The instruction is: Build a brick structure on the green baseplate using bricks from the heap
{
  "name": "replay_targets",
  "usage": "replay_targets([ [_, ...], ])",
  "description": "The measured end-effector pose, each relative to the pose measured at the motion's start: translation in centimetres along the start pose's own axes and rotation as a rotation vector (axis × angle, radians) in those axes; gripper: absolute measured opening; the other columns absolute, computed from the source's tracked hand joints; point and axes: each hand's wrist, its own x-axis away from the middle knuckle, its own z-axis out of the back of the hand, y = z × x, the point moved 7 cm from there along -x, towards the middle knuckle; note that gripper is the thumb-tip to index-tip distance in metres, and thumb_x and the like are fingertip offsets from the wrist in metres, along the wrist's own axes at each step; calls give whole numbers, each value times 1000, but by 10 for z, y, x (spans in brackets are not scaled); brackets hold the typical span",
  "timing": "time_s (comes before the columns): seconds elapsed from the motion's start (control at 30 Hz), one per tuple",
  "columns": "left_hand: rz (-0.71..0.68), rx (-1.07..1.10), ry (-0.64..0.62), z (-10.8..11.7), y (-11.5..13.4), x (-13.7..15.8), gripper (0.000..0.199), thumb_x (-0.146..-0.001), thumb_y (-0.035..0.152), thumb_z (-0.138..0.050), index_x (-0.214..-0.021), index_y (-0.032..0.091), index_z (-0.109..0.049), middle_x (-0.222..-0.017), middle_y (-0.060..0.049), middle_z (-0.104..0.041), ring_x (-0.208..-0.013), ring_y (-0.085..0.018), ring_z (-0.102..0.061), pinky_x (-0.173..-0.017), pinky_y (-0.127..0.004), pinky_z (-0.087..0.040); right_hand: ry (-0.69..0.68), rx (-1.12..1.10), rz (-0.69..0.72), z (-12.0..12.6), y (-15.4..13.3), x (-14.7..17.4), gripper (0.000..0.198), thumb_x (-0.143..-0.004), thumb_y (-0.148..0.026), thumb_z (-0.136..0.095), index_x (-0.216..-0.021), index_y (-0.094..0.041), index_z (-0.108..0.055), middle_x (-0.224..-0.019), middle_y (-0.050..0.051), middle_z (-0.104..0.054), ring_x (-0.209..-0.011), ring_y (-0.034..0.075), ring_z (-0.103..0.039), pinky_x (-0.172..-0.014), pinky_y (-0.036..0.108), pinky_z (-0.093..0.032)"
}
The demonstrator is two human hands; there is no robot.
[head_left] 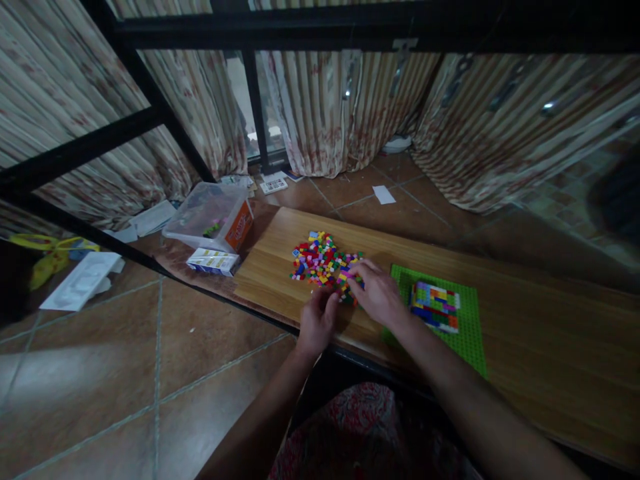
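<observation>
A loose pile of small colourful toy bricks (317, 257) lies on the wooden board. My right hand (379, 293) reaches over the right side of this pile, its thumb and fingers pinched at a pink toy brick. Close by, at the pile's near edge, my left hand (319, 321) is closed with the fingers curled in; what it holds, if anything, is hidden. To the right of my right hand is a green baseplate (470, 327), partly covered by my forearm. On it stands a rectangular block of joined multicoloured bricks (434, 305).
A clear plastic tub (200, 207) with an orange label and some bricks inside stands left of the wooden board (540, 333). A small carton (213, 262) lies before it. Dark metal framing (180, 140) and curtains (320, 113) rise behind. Papers and a white tray (83, 280) lie around.
</observation>
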Motion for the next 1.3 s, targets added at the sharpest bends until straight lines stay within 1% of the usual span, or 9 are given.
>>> replay_targets([
  [0.1, 86, 229, -41, -10, 5, 0, 34, -87, 48, -56, -98, 15, -63, -78, -2, -64, -65, -12, -56, -62, -23, -46, 78, -66, -95, 6, -8, 22, 11, -88, -25, -54, -89, -21, -63, -93, 6, -67, -86, 22, -63, -78, 33, -47],
  [0.2, 118, 340, -63, -17, 13, 1, 36, -85, 50, -58, -86, 14, -63, -67, 1, -58, -57, -10, -49, -55, -21, -41, 123, -211, -205, 8, -12, 39, 10, -86, -27, -56, -87, -21, -63, -86, 5, -68, -75, 19, -63, -72, 32, -47],
  [0.37, 102, 284, -111, -18, 25, 5, 32, -86, 47, -58, -79, 16, -61, -60, 3, -52, -53, -8, -46, -52, -20, -37, 129, -761, -363, 5, -2, 49, 23, -83, -40, -62, -94, -21, -66, -82, 3, -69, -69, 16, -61, -63, 28, -47],
  [0.5, 109, 244, -199, -20, 29, 6, 32, -85, 45, -58, -73, 16, -58, -59, 4, -47, -51, -7, -40, -50, -20, -33, 70, -1039, -509, -2, 5, 54, 30, -74, -49, -70, -78, -19, -69, -57, -3, -57, -50, 11, -47, -49, 26, -37],
  [0.67, 174, 247, -291, -24, 27, 3, 31, -80, 44, -62, -68, 16, -57, -53, 6, -39, -48, -7, -32, -47, -21, -26, 69, -1413, -709, -15, 7, 66, 33, -56, -45, -84, -70, -18, -70, -55, -4, -57, -50, 9, -45, -47, 24, -35],
  [0.77, 206, 269, -335, -29, 25, 2, 33, -80, 45, -62, -64, 16, -53, -53, 5, -40, -48, -6, -32, -47, -21, -25, 75, -1538, -802, -22, 10, 71, 34, -52, -42, -87, -67, -18, -69, -54, -4, -57, -52, 8, -47, -49, 22, -38],
  [1.03, 244, 269, -326, -33, 24, -1, 41, -78, 55, -60, -65, 18, -50, -54, 5, -40, -49, -7, -35, -47, -21, -28, 140, -1536, -821, -23, 18, 70, 30, -59, -41, -82, -74, -18, -68, -65, -2, -62, -55, 8, -50, -53, 23, -44],
  [1.2, 244, 251, -279, -28, 18, -4, 39, -80, 53, -58, -67, 18, -50, -54, 5, -42, -49, -7, -37, -47, -21, -30, 179, -1147, -678, -18, 27, 47, 25, -65, -43, -75, -74, -21, -68, -60, -2, -61, -49, 11, -47, -45, 25, -38],
  [1.3, 229, 204, -217, -21, 15, -11, 37, -81, 50, -58, -64, 18, -48, -53, 5, -43, -47, -7, -37, -46, -21, -29, 166, -1086, -663, -21, 29, 37, 26, -66, -43, -72, -81, -22, -70, -61, -2, -62, -50, 12, -50, -46, 26, -38],
])
